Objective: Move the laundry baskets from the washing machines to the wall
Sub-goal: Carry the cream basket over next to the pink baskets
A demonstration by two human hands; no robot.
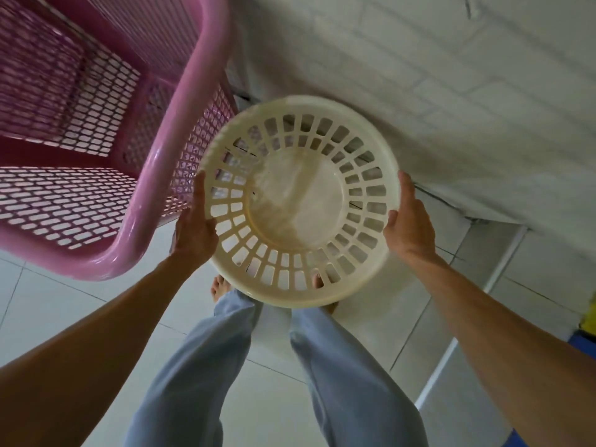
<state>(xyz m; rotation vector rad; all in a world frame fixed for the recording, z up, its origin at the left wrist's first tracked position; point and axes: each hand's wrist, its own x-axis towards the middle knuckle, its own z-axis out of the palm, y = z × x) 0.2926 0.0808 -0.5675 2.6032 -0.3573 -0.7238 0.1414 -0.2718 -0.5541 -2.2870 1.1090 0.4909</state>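
A round cream basket (pixel 296 204) with slotted sides hangs in the air in front of me, above my feet. My left hand (pixel 193 230) grips its left rim and my right hand (pixel 408 224) grips its right rim. It holds nothing. Just to its left stands a large pink mesh laundry basket (pixel 154 175), its rim close to my left hand. The white brick wall (pixel 451 91) rises right behind the cream basket.
Pale floor tiles (pixel 274 366) lie below, with my legs in light blue trousers (pixel 200 366) and bare feet under the basket. A white strip (pixel 467 321) runs across the floor at the right. Something blue and yellow (pixel 588 327) shows at the right edge.
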